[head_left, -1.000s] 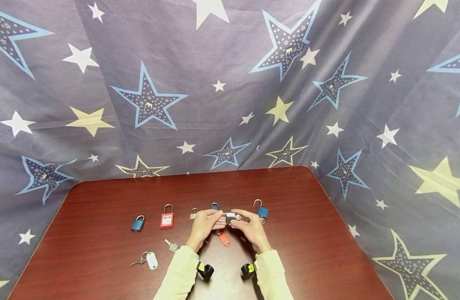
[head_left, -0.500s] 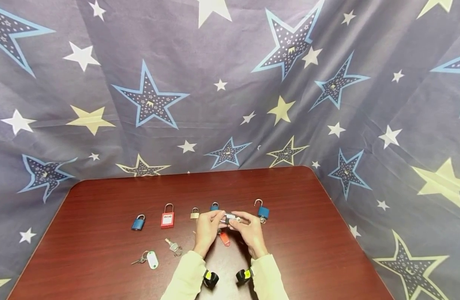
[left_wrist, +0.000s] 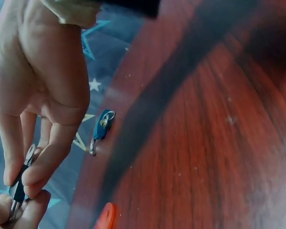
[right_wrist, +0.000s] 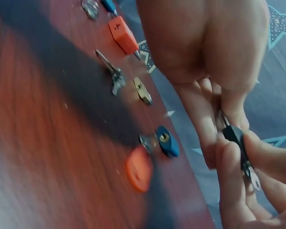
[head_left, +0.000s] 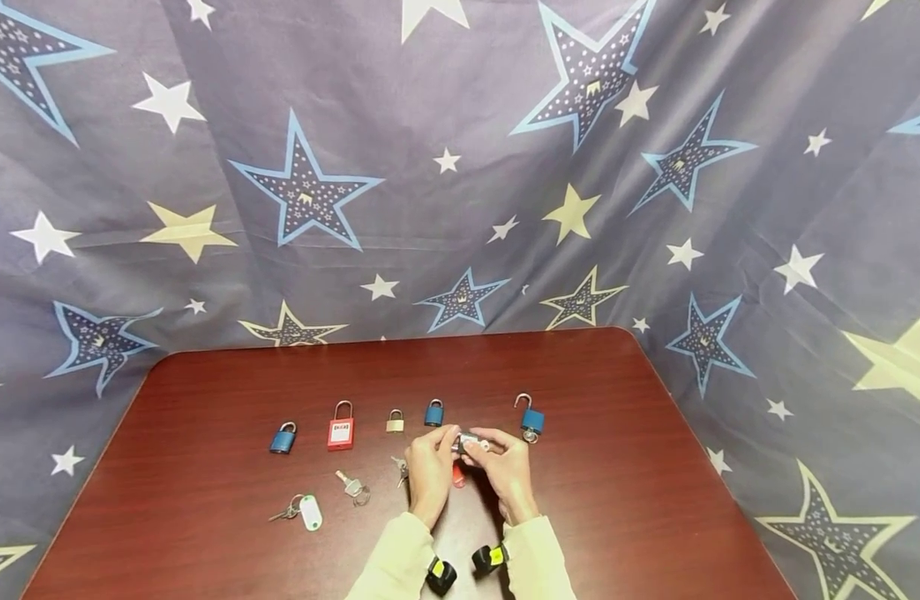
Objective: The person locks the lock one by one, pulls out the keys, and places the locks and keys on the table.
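Note:
Both hands are together over the middle of the table, holding a small black padlock [head_left: 467, 440]. My left hand [head_left: 428, 473] pinches its shackle end, and the fingertips cover most of the shackle. My right hand [head_left: 509, 472] pinches the black body between thumb and fingers. A silver key [right_wrist: 254, 178] sticks out of the lock's lower end, beside the right fingers, in the right wrist view. Below the hands lies a red key tag [head_left: 458, 477], partly hidden by the left hand. Whether the shackle is locked cannot be seen.
Across the table [head_left: 580, 500] lie a blue padlock [head_left: 283, 438], a red padlock [head_left: 341, 429], a brass padlock [head_left: 395, 423] and another blue padlock [head_left: 434, 413]. At right is an unlocked blue padlock [head_left: 532, 420]. Nearer lie keys [head_left: 351, 485] and a white-green key tag [head_left: 310, 512].
Both hands keep hold of the black padlock. The left hand has shifted right, closer to the right hand, uncovering a blue padlock and some keys. The head view has tilted slightly.

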Tool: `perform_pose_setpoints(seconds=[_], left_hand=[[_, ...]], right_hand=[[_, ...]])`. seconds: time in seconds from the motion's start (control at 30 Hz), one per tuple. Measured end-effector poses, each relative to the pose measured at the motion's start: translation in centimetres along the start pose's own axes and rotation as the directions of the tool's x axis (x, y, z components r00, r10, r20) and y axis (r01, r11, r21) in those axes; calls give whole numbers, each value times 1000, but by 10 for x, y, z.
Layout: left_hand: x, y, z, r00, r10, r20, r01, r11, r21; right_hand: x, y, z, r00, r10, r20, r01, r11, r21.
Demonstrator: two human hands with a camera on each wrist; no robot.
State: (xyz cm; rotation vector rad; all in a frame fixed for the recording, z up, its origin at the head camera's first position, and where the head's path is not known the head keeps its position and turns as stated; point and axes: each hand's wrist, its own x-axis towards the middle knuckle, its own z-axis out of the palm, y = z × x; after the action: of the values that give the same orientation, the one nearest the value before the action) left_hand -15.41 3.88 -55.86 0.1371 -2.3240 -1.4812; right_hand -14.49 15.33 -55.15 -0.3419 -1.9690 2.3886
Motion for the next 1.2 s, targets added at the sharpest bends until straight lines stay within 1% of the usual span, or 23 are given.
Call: perform_pose_setpoints(seconds=[0.13,0.17,0.2,0.23,0.3,0.37,0.43,0.47,0.53,0.6,0.67,0.73,0.8,0.87,0.93,0.97,1.03,1.1,1.17,1.2], left_hand=[[-2,0,2,999,6,-37,-5,1000,27],[-2,0,3,999,1,-36,0,1000,31],[-3,0,3,999,-17,-32,18,1000,23],[-3,1,5,999,-38,-18,38,999,12],[-2,1,8,995,-85,49,86,996,-32],[-2,0,11,981,-136,139,151,984,-100],[0,-2,12,965,-167,203,200,967,-155],[2,-3,12,959,-174,223,216,959,-181],[5,-6,9,952,-191,241,247,941,-231],[10,-9,6,950,-197,243,258,933,-250],[14,-12,2,944,-201,261,273,921,-277],[16,-13,0,937,-212,276,292,911,-290],[17,-13,-1,932,-226,282,306,908,-285],[17,-11,-1,927,-243,286,323,905,-278],[17,-10,-1,926,-247,286,325,906,-270],[17,-9,0,925,-249,289,330,902,-278],[18,-8,1,924,-241,297,332,891,-309],[20,-8,1,924,-223,311,328,881,-342],[22,-6,1,922,-196,335,320,872,-371],[23,-5,1,918,-183,351,319,867,-383]], right_hand=[[-4,4,3,999,16,-30,-14,999,51],[-5,4,3,999,12,-33,-10,998,59],[-5,5,3,999,15,-32,-13,998,57],[-5,5,3,999,14,-34,-12,998,54],[-6,4,0,998,-4,-57,6,999,40],[-6,5,-4,997,-18,-78,20,999,25],[-6,5,-6,996,-29,-83,31,999,15],[-5,5,-7,996,-32,-77,33,999,13],[-4,4,-6,999,-23,-39,24,1000,14],[-3,4,-5,1000,-8,1,8,1000,20],[-3,4,-6,1000,-4,26,3,1000,16],[-3,4,-7,999,-16,48,17,1000,-26],[-3,4,-10,998,-32,55,39,990,-136],[-4,4,-13,997,-49,60,62,965,-254],[-5,5,-17,997,-59,54,75,931,-358],[-6,5,-19,997,-55,45,68,913,-402],[-7,5,-23,997,-62,42,74,893,-443],[-7,4,-25,998,-60,30,67,883,-465],[-6,2,-26,998,-64,26,68,882,-466],[-5,1,-27,998,-66,23,69,889,-453]])
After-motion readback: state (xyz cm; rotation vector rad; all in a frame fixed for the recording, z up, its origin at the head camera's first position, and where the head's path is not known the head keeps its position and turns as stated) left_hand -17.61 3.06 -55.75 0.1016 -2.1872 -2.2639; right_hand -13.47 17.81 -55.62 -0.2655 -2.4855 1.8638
